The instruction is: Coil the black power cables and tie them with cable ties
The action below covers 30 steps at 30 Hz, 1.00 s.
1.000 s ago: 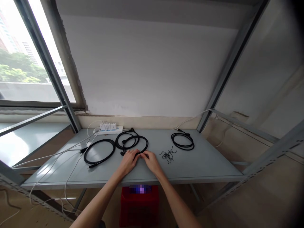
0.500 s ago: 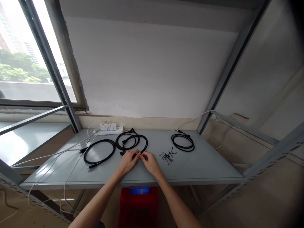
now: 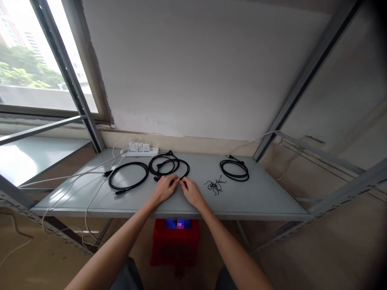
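Both hands meet at the near side of a coiled black power cable point(image 3: 188, 166) on the grey shelf point(image 3: 242, 201). My left hand point(image 3: 165, 188) has its fingers pinched at the coil, and my right hand point(image 3: 190, 191) pinches it just to the right. The fingertips nearly touch; whether a thin tie is between them is too small to see. Behind and partly overlapped lies a second black coil point(image 3: 150, 168). A looser coil point(image 3: 110, 181) rests to the left. Right of my right hand is a small heap of short black ties point(image 3: 215, 186).
Another coiled black cable point(image 3: 234, 177) lies at the shelf's right. A white power strip point(image 3: 142, 152) with plugs stands at the back, and white cords point(image 3: 72, 176) cross the left side. Metal uprights point(image 3: 66, 68) frame the shelf. Below is a red stool point(image 3: 175, 245).
The view has tipped down, so the shelf sits higher in the picture. Both hands stay pinched at the same coil, with only slight finger movement.
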Each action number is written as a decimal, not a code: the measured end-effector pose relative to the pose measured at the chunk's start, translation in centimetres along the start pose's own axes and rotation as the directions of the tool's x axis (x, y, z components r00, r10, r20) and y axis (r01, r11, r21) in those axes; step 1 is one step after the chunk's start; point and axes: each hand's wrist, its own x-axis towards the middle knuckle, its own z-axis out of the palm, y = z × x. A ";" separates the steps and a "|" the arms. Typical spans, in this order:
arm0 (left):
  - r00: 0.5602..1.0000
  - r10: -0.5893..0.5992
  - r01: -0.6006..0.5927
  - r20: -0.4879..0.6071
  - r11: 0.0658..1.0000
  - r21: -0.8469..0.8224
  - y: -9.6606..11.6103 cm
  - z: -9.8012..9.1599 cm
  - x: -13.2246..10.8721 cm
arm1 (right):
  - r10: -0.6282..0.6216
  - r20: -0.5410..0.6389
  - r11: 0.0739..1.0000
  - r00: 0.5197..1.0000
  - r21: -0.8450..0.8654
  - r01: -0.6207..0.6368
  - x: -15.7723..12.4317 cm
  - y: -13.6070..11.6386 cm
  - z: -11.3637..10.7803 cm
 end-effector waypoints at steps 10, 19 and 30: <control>1.000 0.017 -0.018 0.022 0.998 0.055 -0.1 0.0 -0.1 | 0.047 -0.026 0.998 0.999 0.043 -0.046 -0.1 -0.3 -0.3; 0.998 0.029 -0.033 0.052 0.997 0.072 -0.8 0.5 0.1 | 0.080 0.002 0.986 0.997 0.149 -0.079 -0.2 -0.4 -0.4; 0.991 0.112 -0.114 0.073 0.993 0.024 -1.2 1.0 0.6 | 0.128 0.082 0.893 0.988 0.423 -0.151 0.1 0.1 -0.7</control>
